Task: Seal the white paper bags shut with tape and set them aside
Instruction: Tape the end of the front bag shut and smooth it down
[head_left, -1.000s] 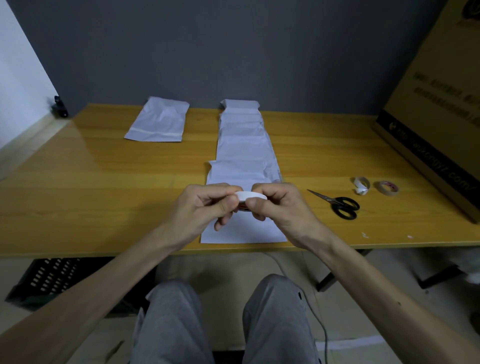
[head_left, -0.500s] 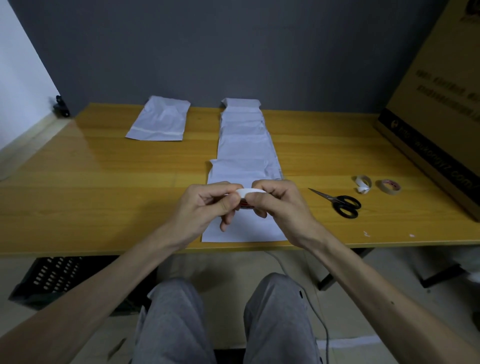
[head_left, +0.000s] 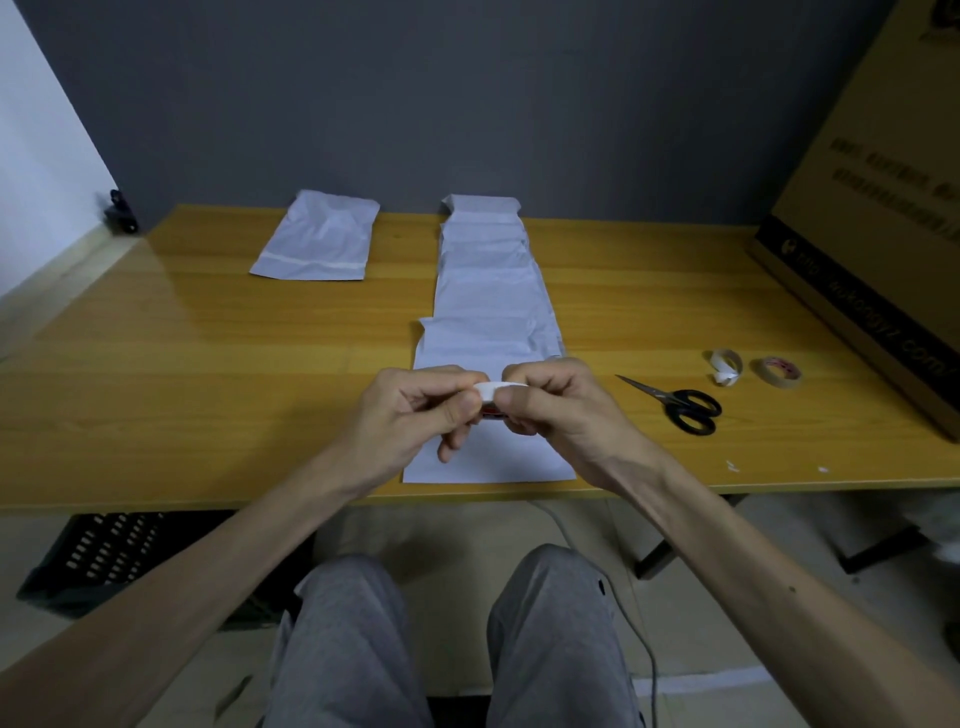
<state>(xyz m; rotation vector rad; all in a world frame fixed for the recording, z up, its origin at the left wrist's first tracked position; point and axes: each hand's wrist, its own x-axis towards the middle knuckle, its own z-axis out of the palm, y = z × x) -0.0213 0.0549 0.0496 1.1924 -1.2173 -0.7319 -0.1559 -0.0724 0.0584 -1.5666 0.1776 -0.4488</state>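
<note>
Both hands hold a small roll of white tape (head_left: 496, 389) above the near end of a row of overlapping white paper bags (head_left: 491, 301). My right hand (head_left: 563, 410) grips the roll, fingers curled round it. My left hand (head_left: 415, 415) pinches the roll's edge between thumb and forefinger. The nearest bag (head_left: 488, 462) lies flat under my hands, reaching to the table's front edge. One white bag with a tape strip across it (head_left: 318, 236) lies apart at the back left.
On the wooden table (head_left: 182, 374), black-handled scissors (head_left: 678, 402) lie right of my hands, with a curl of white tape backing (head_left: 723, 366) and a brown tape roll (head_left: 777, 370) beyond. A big cardboard box (head_left: 872, 218) stands at the right. A black crate (head_left: 104, 556) sits under the table.
Almost nothing has changed: both hands stay on the tape roll over the nearest bag, with only small finger shifts.
</note>
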